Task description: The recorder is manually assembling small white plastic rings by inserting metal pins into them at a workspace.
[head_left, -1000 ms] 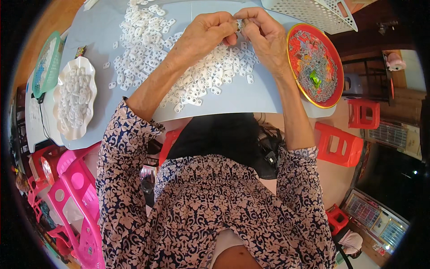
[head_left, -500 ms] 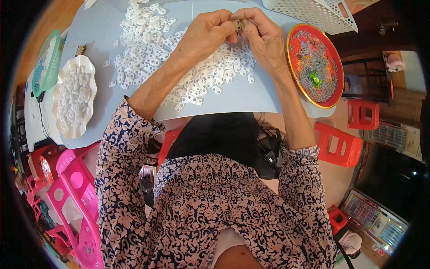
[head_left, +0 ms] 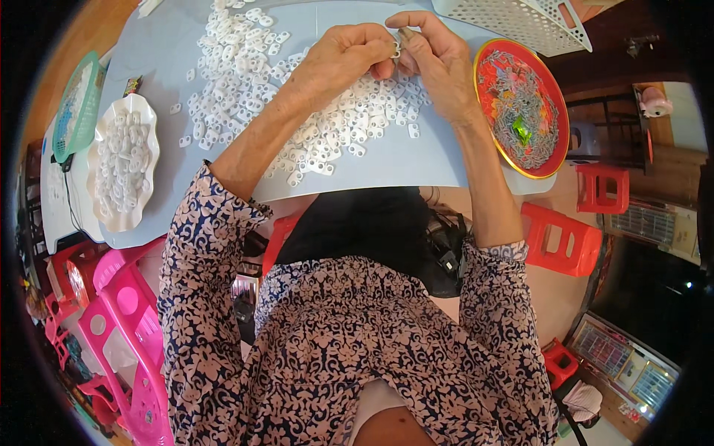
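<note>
Left hand [head_left: 338, 59] held small white piece [head_left: 396, 51] in clamped fingers. Right hand [head_left: 442, 63] curled beside it; finger closure was indeterminable. White pieces [head_left: 219, 100] lay on table [head_left: 405, 163].

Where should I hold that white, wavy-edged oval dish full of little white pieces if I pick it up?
Probably grip the rim of the white, wavy-edged oval dish midway along both long sides, one hand coming from the left, one from the right. The oval is narrower there, and holding it level should help keep the loose white pieces inside.
</note>
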`<control>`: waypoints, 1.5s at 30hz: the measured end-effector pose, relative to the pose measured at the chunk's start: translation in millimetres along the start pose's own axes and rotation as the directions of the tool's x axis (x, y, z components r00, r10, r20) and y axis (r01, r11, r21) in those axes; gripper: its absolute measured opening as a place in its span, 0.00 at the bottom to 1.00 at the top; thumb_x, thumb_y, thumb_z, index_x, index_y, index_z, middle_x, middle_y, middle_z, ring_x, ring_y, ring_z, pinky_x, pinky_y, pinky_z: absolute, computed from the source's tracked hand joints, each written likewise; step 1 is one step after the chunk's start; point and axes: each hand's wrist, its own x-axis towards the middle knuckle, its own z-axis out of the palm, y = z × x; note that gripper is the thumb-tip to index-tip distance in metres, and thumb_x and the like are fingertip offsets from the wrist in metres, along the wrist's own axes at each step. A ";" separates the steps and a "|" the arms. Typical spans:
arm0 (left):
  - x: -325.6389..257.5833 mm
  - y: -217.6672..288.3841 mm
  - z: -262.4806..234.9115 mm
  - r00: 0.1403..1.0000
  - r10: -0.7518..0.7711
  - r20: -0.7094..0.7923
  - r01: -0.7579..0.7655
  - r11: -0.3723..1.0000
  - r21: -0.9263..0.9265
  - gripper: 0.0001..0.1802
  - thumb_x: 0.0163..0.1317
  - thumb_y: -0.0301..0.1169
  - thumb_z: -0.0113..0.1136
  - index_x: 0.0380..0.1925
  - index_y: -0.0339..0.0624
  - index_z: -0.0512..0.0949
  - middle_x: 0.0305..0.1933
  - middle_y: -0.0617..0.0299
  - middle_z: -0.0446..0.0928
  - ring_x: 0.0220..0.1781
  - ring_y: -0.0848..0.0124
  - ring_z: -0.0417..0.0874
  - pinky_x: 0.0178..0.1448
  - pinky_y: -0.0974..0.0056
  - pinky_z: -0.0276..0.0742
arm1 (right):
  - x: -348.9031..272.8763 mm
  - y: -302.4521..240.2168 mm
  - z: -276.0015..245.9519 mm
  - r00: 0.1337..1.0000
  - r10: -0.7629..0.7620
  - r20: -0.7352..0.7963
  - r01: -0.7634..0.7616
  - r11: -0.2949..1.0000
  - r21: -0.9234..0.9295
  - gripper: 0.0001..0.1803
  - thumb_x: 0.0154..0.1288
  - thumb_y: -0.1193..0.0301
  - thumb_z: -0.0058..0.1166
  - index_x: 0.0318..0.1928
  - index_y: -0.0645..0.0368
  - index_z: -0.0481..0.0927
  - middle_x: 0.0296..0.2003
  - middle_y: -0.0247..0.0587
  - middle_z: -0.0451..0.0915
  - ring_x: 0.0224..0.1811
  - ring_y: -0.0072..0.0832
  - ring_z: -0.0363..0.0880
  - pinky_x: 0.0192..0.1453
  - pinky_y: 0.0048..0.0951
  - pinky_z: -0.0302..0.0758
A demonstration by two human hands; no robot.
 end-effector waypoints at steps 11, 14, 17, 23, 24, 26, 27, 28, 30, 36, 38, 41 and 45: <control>2.0 -2.9 4.2 0.988 0.052 -0.145 -0.037 0.993 0.109 0.11 0.61 0.32 0.50 0.26 0.37 0.76 0.24 0.65 0.75 0.28 0.79 0.71 0.36 0.72 0.69 | -0.5 -4.5 6.9 0.996 -0.046 -0.070 0.030 0.978 -0.207 0.10 0.65 0.75 0.41 0.43 0.62 0.75 0.20 0.27 0.71 0.23 0.12 0.65 0.27 0.16 0.65; 0.2 3.4 2.1 0.993 0.036 -0.111 -0.037 0.999 -0.011 0.11 0.61 0.32 0.50 0.26 0.36 0.77 0.24 0.65 0.75 0.29 0.78 0.71 0.37 0.72 0.69 | -0.1 1.6 0.9 0.999 0.003 -0.032 -0.005 0.998 -0.068 0.09 0.68 0.73 0.42 0.42 0.63 0.75 0.21 0.29 0.72 0.23 0.12 0.67 0.28 0.16 0.66; 0.4 2.2 0.7 0.994 0.023 -0.110 -0.031 0.997 -0.069 0.11 0.61 0.32 0.51 0.26 0.36 0.77 0.25 0.64 0.75 0.30 0.78 0.71 0.38 0.72 0.69 | 0.0 2.0 -1.7 0.996 0.092 -0.008 -0.091 0.993 0.075 0.09 0.70 0.71 0.44 0.41 0.64 0.75 0.22 0.31 0.75 0.24 0.13 0.68 0.29 0.16 0.67; 1.8 -2.2 0.3 0.987 -0.016 -0.158 -0.004 0.992 -0.128 0.11 0.61 0.32 0.51 0.27 0.35 0.77 0.25 0.63 0.75 0.30 0.78 0.72 0.39 0.72 0.69 | 2.0 3.8 -2.1 0.984 0.177 -0.028 -0.168 0.966 0.195 0.08 0.66 0.73 0.51 0.39 0.65 0.78 0.26 0.33 0.79 0.25 0.14 0.71 0.30 0.15 0.69; 1.9 -1.5 -0.1 0.985 -0.027 -0.168 0.006 0.992 -0.126 0.11 0.61 0.32 0.51 0.27 0.35 0.77 0.25 0.64 0.75 0.30 0.78 0.72 0.39 0.72 0.69 | 2.5 5.5 -2.5 0.985 0.171 -0.020 -0.164 0.966 0.202 0.08 0.65 0.73 0.52 0.39 0.65 0.79 0.26 0.33 0.79 0.26 0.14 0.72 0.31 0.15 0.70; 1.7 -0.3 -1.0 0.985 -0.023 -0.168 0.000 0.991 -0.132 0.11 0.61 0.32 0.51 0.28 0.35 0.77 0.25 0.63 0.75 0.30 0.78 0.72 0.39 0.73 0.69 | 2.9 6.0 -2.8 0.986 0.165 -0.013 -0.159 0.965 0.209 0.07 0.65 0.74 0.53 0.39 0.65 0.79 0.26 0.33 0.79 0.26 0.14 0.72 0.32 0.15 0.70; 1.6 0.3 -1.2 0.986 -0.018 -0.168 -0.006 0.990 -0.139 0.11 0.61 0.32 0.52 0.28 0.35 0.77 0.25 0.63 0.75 0.31 0.78 0.72 0.40 0.73 0.69 | 2.9 5.4 -3.3 0.987 0.162 -0.017 -0.156 0.968 0.198 0.07 0.64 0.75 0.53 0.39 0.65 0.80 0.26 0.33 0.79 0.27 0.14 0.73 0.32 0.15 0.70; 2.4 -0.1 -1.5 0.986 -0.014 -0.168 -0.009 0.991 -0.136 0.11 0.61 0.32 0.52 0.28 0.35 0.77 0.25 0.63 0.75 0.31 0.78 0.72 0.40 0.73 0.69 | 4.3 4.9 -3.5 0.988 0.156 -0.020 -0.150 0.971 0.185 0.07 0.64 0.75 0.53 0.39 0.66 0.80 0.26 0.33 0.79 0.27 0.14 0.73 0.32 0.15 0.70; 3.2 -2.7 -0.5 0.986 0.012 -0.166 -0.042 0.984 -0.175 0.10 0.61 0.31 0.52 0.28 0.35 0.77 0.25 0.63 0.76 0.31 0.78 0.72 0.40 0.73 0.69 | 3.0 3.9 -2.7 0.987 0.158 -0.029 -0.149 0.967 0.208 0.07 0.64 0.76 0.53 0.39 0.66 0.80 0.26 0.33 0.79 0.27 0.14 0.73 0.32 0.15 0.70; 1.6 3.7 2.6 0.992 0.046 -0.116 -0.065 0.984 -0.164 0.09 0.61 0.29 0.53 0.29 0.35 0.78 0.26 0.64 0.77 0.31 0.78 0.74 0.40 0.73 0.70 | 0.6 2.5 -3.9 0.989 0.131 -0.064 -0.114 0.969 0.217 0.07 0.65 0.75 0.52 0.37 0.67 0.79 0.26 0.33 0.79 0.25 0.14 0.71 0.30 0.15 0.69; 2.4 2.2 3.9 0.989 0.056 -0.136 -0.073 0.990 -0.122 0.09 0.61 0.29 0.53 0.29 0.35 0.78 0.26 0.64 0.77 0.30 0.79 0.74 0.39 0.73 0.71 | 0.8 0.7 -3.5 0.991 0.115 -0.064 -0.102 0.977 0.185 0.07 0.65 0.75 0.51 0.36 0.67 0.79 0.26 0.33 0.79 0.25 0.13 0.71 0.30 0.15 0.69; 2.8 0.9 6.3 0.979 0.093 -0.179 -0.100 0.994 -0.032 0.08 0.60 0.29 0.54 0.28 0.36 0.78 0.24 0.66 0.77 0.28 0.81 0.73 0.36 0.74 0.70 | 0.8 -0.8 -1.9 0.987 0.139 -0.085 -0.128 0.984 0.124 0.07 0.66 0.75 0.51 0.36 0.66 0.79 0.26 0.33 0.79 0.25 0.13 0.71 0.29 0.14 0.68; 3.8 -5.3 5.5 0.967 0.126 -0.222 -0.120 0.992 0.042 0.08 0.60 0.29 0.54 0.27 0.37 0.78 0.22 0.68 0.76 0.26 0.83 0.71 0.29 0.75 0.65 | -0.5 -2.7 2.4 0.990 0.082 -0.117 -0.080 0.997 0.022 0.06 0.65 0.74 0.52 0.34 0.64 0.79 0.25 0.32 0.78 0.24 0.12 0.70 0.28 0.14 0.67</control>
